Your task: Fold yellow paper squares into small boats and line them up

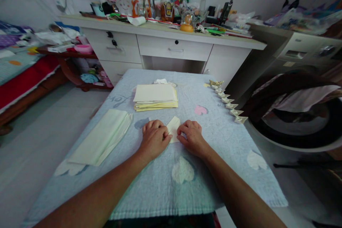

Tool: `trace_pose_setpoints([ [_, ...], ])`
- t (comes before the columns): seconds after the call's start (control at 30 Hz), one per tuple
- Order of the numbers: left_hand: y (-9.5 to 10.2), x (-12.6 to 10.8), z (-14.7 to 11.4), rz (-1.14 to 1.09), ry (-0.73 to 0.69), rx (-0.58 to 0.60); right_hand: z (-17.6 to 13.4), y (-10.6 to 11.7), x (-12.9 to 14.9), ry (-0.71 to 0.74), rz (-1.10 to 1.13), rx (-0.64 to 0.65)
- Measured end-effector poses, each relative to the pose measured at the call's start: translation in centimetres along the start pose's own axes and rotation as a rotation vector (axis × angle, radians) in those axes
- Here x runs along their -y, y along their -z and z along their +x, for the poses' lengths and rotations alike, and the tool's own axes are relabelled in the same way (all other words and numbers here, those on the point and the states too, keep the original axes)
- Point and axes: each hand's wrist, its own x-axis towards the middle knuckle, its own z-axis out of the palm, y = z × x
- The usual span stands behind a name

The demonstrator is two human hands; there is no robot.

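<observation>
A small folded piece of cream paper (174,125) lies on the cloth-covered table between my two hands, its top end coming to a point. My left hand (155,136) grips its left edge, fingers curled and thumb pressed on the paper. On the opposite edge my right hand (191,134) is closed, thumb and fingertips pinching the paper. Just beyond them sits a stack of cream and yellow paper sheets (155,94). A larger folded bundle of pale paper (100,137) rests to the left. Along the right edge runs a row of folded paper pieces (231,106).
A patterned light-blue cloth (149,185) covers the table. Behind it stands a white desk (175,48) crowded with a jar (167,7), bags and small items. To the right is a front-loading washing machine (301,48) with clothes in its open door; a bed (24,67) stands left.
</observation>
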Motion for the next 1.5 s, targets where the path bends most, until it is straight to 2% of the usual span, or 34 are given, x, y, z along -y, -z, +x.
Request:
trace_pose_setpoints([
  [0.43, -0.2, 0.0, 0.2, -0.006, 0.025, -0.023, 0.1, -0.2, 0.2, -0.017, -0.022, -0.005],
  [0.8, -0.2, 0.7, 0.5, -0.124, -0.153, 0.021, 0.1, -0.2, 0.2, -0.020, -0.004, -0.006],
  [1.07, -0.3, 0.9, 0.7, -0.131, -0.128, 0.029, 0.0, 0.2, -0.2, 0.013, 0.012, 0.027],
  [1.3, -0.6, 0.9, 0.7, -0.135, -0.121, 0.027, -0.1, -0.2, -0.2, 0.031, -0.041, 0.007],
  [1.5, -0.4, 0.8, 0.7, -0.137, -0.113, 0.045, -0.3, 0.3, -0.3, 0.057, -0.044, 0.052],
])
